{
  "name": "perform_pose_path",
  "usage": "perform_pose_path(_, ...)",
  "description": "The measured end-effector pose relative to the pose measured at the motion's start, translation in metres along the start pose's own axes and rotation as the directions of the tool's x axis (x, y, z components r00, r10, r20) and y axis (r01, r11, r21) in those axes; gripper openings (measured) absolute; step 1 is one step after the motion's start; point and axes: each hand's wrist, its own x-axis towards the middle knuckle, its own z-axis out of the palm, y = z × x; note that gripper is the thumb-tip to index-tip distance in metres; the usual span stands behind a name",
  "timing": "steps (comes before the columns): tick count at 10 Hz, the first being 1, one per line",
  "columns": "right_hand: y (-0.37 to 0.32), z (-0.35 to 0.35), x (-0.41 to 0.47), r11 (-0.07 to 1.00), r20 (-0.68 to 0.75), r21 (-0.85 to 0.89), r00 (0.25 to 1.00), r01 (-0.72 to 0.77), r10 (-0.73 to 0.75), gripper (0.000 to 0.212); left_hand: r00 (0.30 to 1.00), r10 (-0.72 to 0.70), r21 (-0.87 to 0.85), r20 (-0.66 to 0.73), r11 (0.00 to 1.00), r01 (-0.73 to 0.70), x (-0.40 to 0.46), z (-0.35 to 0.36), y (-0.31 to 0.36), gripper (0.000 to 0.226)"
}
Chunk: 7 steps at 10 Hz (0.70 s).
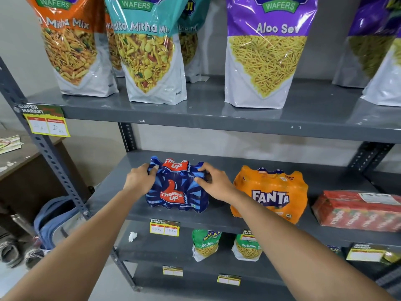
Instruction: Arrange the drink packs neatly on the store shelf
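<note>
A blue Thums Up drink pack (176, 192) stands on the grey middle shelf (121, 187), towards its left end. My left hand (140, 178) grips the pack's upper left corner. My right hand (213, 181) pinches the wrap at its upper right corner. To the right stands an orange Fanta pack (273, 192), apart from the blue pack by a narrow gap and partly crossed by my right forearm. Further right lies a red Maaza carton pack (358, 210), cut off by the frame edge.
The upper shelf (195, 111) holds several tall snack bags. On the shelf below the drinks are two green Ratlami bags (206, 244). Price tags (164, 227) hang on the shelf edges. A blue bag (54, 216) and shoes lie on the floor at left, beside a brown table (21, 161).
</note>
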Motion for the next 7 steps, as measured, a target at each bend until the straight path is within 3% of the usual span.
perform_pose_path(2,-0.005,0.0,-0.006,0.998,0.002,-0.046,0.999,-0.033,0.033,0.037,1.0,-0.001,0.019,-0.003,1.0,0.001,0.0,0.003,0.001,0.048)
perform_pose_path(4,-0.005,0.001,-0.023,0.966,0.056,-0.24,0.993,-0.091,0.108,0.064,1.0,-0.007,-0.191,0.001,0.982,0.007,-0.022,0.012,-0.013,0.049)
perform_pose_path(5,-0.01,-0.006,-0.042,0.951,0.019,-0.295,0.995,-0.092,0.102,0.071,0.999,0.043,-0.155,-0.002,0.987,-0.043,-0.039,0.021,-0.018,0.06)
perform_pose_path(6,-0.018,-0.032,-0.082,0.895,-0.084,-0.447,0.996,-0.012,-0.029,0.072,0.957,0.245,0.083,-0.153,0.969,-0.235,-0.076,0.023,-0.001,0.074)
perform_pose_path(7,-0.024,-0.055,-0.104,0.881,-0.215,-0.473,0.967,0.02,-0.138,0.064,0.856,0.475,0.198,-0.205,0.876,-0.439,-0.098,0.017,0.022,0.067)
